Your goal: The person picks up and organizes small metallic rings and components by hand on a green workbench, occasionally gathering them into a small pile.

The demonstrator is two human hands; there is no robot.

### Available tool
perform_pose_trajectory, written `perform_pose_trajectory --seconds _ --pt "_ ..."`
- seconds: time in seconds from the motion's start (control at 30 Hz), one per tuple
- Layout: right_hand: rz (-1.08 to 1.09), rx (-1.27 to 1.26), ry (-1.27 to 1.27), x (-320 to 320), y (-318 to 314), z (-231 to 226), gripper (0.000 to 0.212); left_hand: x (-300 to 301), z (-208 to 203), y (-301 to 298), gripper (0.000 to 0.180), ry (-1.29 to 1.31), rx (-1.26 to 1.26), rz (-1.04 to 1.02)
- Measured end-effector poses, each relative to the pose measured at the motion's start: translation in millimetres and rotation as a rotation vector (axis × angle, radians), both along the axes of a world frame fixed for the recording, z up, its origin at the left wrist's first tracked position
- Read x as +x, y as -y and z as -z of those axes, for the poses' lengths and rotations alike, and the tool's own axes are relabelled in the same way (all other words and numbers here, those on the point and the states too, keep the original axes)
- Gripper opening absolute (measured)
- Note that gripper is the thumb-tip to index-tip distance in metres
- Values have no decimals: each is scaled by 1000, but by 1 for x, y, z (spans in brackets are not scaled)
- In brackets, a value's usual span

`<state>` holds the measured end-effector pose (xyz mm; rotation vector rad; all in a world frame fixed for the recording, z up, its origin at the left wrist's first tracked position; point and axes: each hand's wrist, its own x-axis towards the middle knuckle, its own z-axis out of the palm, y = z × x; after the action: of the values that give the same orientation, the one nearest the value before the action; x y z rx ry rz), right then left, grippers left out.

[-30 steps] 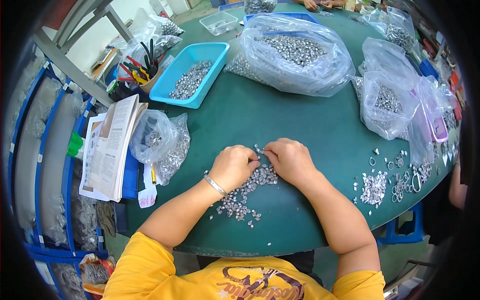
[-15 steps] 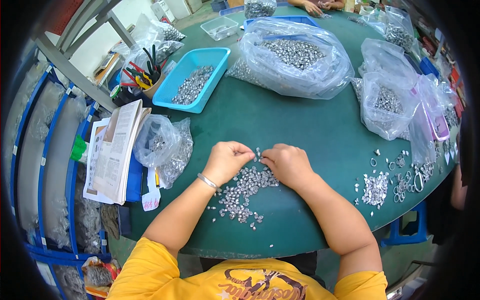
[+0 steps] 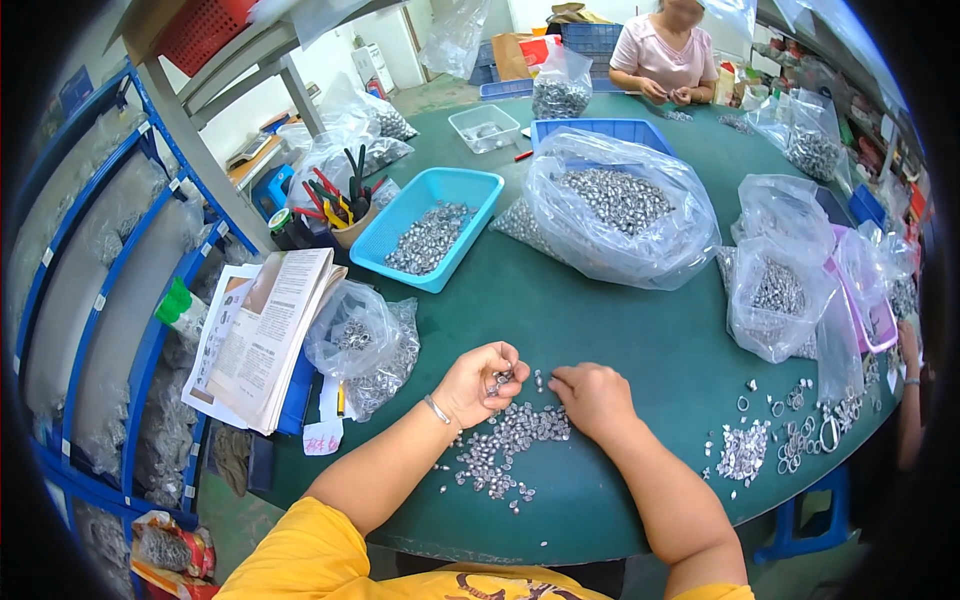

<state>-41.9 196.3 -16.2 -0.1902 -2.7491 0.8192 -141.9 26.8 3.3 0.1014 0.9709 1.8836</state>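
Observation:
My left hand [image 3: 482, 386], a silver bangle [image 3: 437, 409] at its wrist, is turned partly palm up. Its curled fingers are closed around several small silvery metal pieces [image 3: 499, 379]. My right hand [image 3: 597, 400] rests knuckles up on the table, fingers folded under; anything in them is hidden. Just left of its fingertips, a couple of small metal pieces [image 3: 539, 380] stand apart from the others. Below and between my hands spreads a loose pile of teardrop-shaped metal pieces [image 3: 505, 447] on the green table [image 3: 640, 330].
A blue basket [image 3: 484, 210] and a large clear bag [image 3: 680, 255] hold similar pieces beyond my hands. Left are papers [image 3: 262, 320], a plier holder [image 3: 355, 228] and a bag [image 3: 380, 365]. Rings [image 3: 797, 445] and a pale pile [image 3: 743, 452] lie right. A co-worker [image 3: 668, 55] sits opposite.
The head view has tilted up, showing more of the far side. My left hand has drawn back from the right and turned over, so the pieces in it show.

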Motion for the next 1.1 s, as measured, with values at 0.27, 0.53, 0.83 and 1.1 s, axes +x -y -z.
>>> perform_pose_trajectory --seconds 0.27,0.53,0.83,1.1 --pt "-31 -1010 3 -3 -11 -8 8 -3 12 -22 12 -1074 -577 -106" --pt "-226 -2074 -95 9 -44 -7 7 -2 17 -27 10 -1735 -743 16" --pt "8 -1874 304 8 -28 -15 19 0 -5 -13 12 -161 -217 64" --pt "-138 -1058 -247 15 1 -16 13 21 -8 -27 18 157 -116 139"
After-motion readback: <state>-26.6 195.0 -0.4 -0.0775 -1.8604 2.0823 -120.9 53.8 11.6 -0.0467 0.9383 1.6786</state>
